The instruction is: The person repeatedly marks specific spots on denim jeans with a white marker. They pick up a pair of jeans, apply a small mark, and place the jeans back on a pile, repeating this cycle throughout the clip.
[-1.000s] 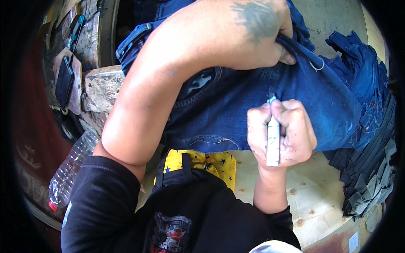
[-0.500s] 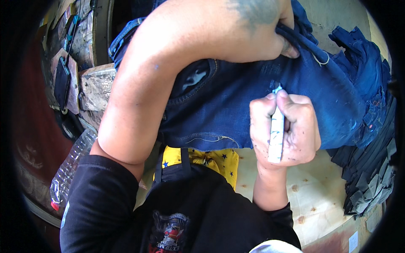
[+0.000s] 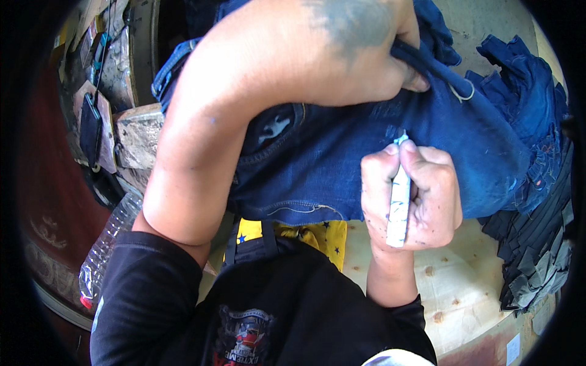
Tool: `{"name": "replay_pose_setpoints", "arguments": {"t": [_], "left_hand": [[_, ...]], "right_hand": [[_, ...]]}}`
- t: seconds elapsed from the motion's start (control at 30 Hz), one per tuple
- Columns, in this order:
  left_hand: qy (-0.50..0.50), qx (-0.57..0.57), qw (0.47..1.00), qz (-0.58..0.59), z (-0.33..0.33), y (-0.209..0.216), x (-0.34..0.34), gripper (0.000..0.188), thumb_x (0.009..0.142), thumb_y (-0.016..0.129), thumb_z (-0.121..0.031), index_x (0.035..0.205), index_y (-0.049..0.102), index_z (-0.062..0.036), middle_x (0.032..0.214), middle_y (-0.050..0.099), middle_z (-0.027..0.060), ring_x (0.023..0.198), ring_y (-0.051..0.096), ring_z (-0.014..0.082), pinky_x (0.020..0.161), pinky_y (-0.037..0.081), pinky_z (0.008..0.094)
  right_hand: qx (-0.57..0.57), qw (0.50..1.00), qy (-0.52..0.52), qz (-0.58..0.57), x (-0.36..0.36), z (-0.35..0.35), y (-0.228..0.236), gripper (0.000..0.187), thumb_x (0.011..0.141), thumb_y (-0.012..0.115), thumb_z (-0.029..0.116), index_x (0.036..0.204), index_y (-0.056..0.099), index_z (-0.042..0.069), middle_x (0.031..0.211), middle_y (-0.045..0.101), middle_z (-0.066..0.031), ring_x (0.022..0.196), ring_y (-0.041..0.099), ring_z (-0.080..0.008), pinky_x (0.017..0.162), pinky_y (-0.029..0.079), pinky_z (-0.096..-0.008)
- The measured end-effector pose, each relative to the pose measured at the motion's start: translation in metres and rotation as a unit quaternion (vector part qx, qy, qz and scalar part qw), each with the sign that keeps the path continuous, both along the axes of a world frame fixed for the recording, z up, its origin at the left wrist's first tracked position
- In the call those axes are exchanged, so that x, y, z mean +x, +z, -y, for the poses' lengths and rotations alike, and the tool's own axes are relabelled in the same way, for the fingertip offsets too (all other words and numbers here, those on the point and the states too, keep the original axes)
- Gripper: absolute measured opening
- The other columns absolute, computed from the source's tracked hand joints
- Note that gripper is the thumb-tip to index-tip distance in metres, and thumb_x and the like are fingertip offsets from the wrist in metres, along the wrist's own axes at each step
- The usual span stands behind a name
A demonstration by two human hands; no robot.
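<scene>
The denim [image 3: 329, 165] is spread across the middle of the frame. At the upper centre, a fold of it is pinched in the fingers of the left hand [image 3: 381, 64]; right of centre, the white tool [image 3: 398, 207] is gripped in the clenched fingers of the right hand [image 3: 427, 198], its narrow tip pointed at the cloth, just beside a small worn patch [image 3: 390, 131]. Whether the cloth is touched by the tip cannot be told.

If the tip is sharp, the cloth could be pierced or over-frayed should it be pressed too hard. If the pinch were loosened, the cloth could be bunched and the stroke sent astray; with a slip toward the top of the frame, the left thumb could be nicked. The loose thread [image 3: 472, 91] at upper right could be snagged and pulled.
</scene>
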State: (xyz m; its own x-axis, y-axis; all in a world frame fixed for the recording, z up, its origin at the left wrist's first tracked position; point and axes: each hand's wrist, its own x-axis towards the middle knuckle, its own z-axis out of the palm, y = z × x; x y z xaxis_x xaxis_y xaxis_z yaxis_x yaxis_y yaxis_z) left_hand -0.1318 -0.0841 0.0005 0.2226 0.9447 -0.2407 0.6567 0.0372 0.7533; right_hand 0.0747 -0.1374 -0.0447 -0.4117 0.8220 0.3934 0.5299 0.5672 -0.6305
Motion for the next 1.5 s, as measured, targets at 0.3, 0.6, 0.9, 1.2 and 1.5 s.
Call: {"name": "replay_pose_setpoints", "arguments": {"t": [0.3, 0.6, 0.9, 1.2, 1.5], "left_hand": [[0.000, -0.120, 0.992, 0.024, -0.009, 0.009, -0.011, 0.025, 0.089, 0.085, -0.020, 0.091, 0.080, 0.0045, 0.076, 0.071, 0.0251, 0.074, 0.073, 0.0395, 0.072, 0.057, 0.0433], [-0.034, -0.101, 0.993, 0.055, -0.011, 0.008, -0.013, 0.029, 0.087, 0.089, -0.021, 0.102, 0.080, 0.0026, 0.091, 0.076, 0.0212, 0.086, 0.075, 0.0358, 0.076, 0.059, 0.0404], [0.058, 0.023, 0.998, 0.022, 0.011, -0.006, -0.002, 0.025, 0.088, 0.086, -0.021, 0.091, 0.081, 0.0027, 0.083, 0.076, 0.0228, 0.078, 0.075, 0.0344, 0.073, 0.059, 0.0407], [-0.009, -0.224, 0.974, -0.025, -0.029, 0.018, 0.003, 0.025, 0.091, 0.081, -0.019, 0.087, 0.080, 0.0058, 0.067, 0.068, 0.0242, 0.061, 0.068, 0.0332, 0.064, 0.055, 0.0413], [0.017, -0.010, 0.999, 0.027, -0.008, 0.011, 0.005, 0.025, 0.090, 0.081, -0.021, 0.088, 0.081, 0.0043, 0.069, 0.069, 0.0240, 0.063, 0.069, 0.0342, 0.065, 0.055, 0.0412]], "right_hand": [[0.010, 0.999, -0.003, -0.037, 0.001, 0.001, -0.002, 0.017, 0.074, 0.071, -0.015, 0.082, 0.062, -0.003, 0.063, 0.057, -0.0104, 0.049, 0.058, -0.0217, 0.046, 0.049, -0.0300], [0.015, 1.000, -0.004, -0.023, 0.003, 0.001, -0.003, 0.014, 0.077, 0.072, -0.013, 0.083, 0.063, -0.005, 0.064, 0.058, -0.0106, 0.048, 0.057, -0.0211, 0.045, 0.048, -0.0301], [0.004, 0.999, -0.027, 0.016, 0.002, 0.003, 0.000, 0.014, 0.077, 0.073, -0.012, 0.084, 0.065, -0.004, 0.064, 0.059, -0.0113, 0.049, 0.059, -0.0207, 0.046, 0.049, -0.0296], [0.015, 0.999, -0.035, 0.022, 0.003, 0.003, -0.001, 0.014, 0.077, 0.074, -0.011, 0.083, 0.065, -0.003, 0.064, 0.059, -0.0100, 0.049, 0.059, -0.0209, 0.047, 0.049, -0.0287], [0.022, 0.998, -0.048, -0.036, 0.002, 0.004, -0.003, 0.016, 0.075, 0.073, -0.013, 0.080, 0.062, -0.002, 0.063, 0.058, -0.0099, 0.048, 0.056, -0.0185, 0.047, 0.048, -0.0267]]}}
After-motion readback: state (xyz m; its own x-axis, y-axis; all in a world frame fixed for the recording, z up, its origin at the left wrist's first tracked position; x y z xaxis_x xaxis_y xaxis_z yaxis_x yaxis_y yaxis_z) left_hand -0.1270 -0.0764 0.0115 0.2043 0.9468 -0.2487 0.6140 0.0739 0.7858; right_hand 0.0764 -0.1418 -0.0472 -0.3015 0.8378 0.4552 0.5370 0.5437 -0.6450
